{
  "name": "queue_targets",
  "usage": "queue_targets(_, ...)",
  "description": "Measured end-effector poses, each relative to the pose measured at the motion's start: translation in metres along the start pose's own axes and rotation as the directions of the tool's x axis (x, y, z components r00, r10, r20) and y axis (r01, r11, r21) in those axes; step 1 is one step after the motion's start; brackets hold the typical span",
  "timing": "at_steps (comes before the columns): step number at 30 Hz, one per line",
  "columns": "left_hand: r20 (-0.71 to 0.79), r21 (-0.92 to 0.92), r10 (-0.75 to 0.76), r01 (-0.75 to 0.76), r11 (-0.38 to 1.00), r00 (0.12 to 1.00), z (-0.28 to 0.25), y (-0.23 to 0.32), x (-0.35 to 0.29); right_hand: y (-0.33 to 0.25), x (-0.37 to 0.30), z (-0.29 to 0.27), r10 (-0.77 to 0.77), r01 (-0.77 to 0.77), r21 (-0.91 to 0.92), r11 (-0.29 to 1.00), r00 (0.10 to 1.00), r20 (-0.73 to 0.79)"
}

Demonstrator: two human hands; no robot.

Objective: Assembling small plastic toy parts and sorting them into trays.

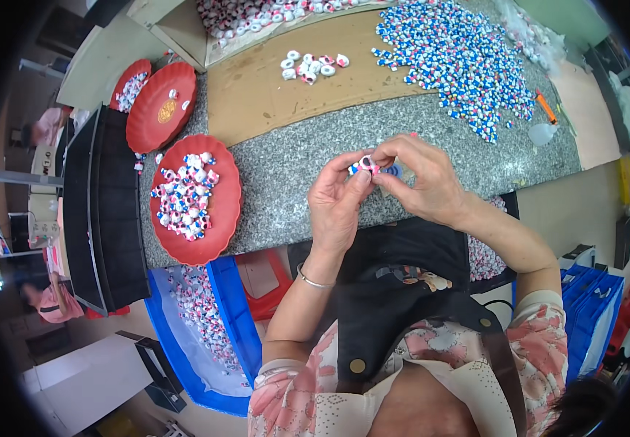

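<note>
My left hand [335, 200] and my right hand [430, 178] meet over the near side of the speckled grey table [278, 197]. Between their fingertips, both pinch a small white, pink and blue plastic figure piece [365, 165] with a dark oval on it. A round blue item [395, 170] shows partly behind my right fingers; its kind is unclear. Farther off, a small cluster of white and pink round pieces [307, 69] lies on a brown cardboard sheet [256, 102]. To the right of it spreads a large heap of small blue, white and pink pieces [460, 62].
A scalloped red plate [220, 244] at left holds assembled-looking pieces; another red plate [140, 131] stands behind it. An orange-handled tool [545, 107] lies at right. A blue crate [220, 291] of pieces sits below the table's left end. Two people work in the left distance.
</note>
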State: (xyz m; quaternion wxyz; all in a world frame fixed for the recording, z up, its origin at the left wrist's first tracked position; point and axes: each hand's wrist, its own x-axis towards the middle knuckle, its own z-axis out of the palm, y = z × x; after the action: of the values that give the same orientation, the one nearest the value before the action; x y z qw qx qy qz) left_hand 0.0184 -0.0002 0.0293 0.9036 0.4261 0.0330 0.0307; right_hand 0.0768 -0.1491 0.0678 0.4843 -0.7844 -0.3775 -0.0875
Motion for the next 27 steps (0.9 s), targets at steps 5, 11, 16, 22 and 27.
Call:
queue_targets(5,0.005,0.032,0.025,-0.026,0.999,1.0,0.001,-0.004,-0.004,-0.001,-0.004,-0.004,0.016,-0.018,0.049,0.999,0.998,0.056)
queue_targets(11,-0.011,0.039,0.069,-0.069,0.997,0.998,0.007,-0.009,-0.006,0.003,-0.005,-0.009,-0.02,0.014,0.093,0.996,0.998,0.065)
queue_targets(16,0.053,-0.06,0.132,-0.129,0.99,0.99,0.011,-0.007,-0.002,0.0,-0.015,-0.011,0.175,-0.172,0.218,0.961,0.985,0.002)
queue_targets(22,0.152,0.109,0.202,-0.22,0.969,0.967,0.004,-0.016,-0.001,-0.002,-0.013,-0.027,0.538,-0.699,0.61,0.375,0.699,0.471)
queue_targets(27,0.185,0.259,0.18,-0.225,0.939,0.966,0.007,-0.011,-0.002,0.007,-0.016,-0.025,0.542,-0.689,0.603,0.401,0.71,0.451)
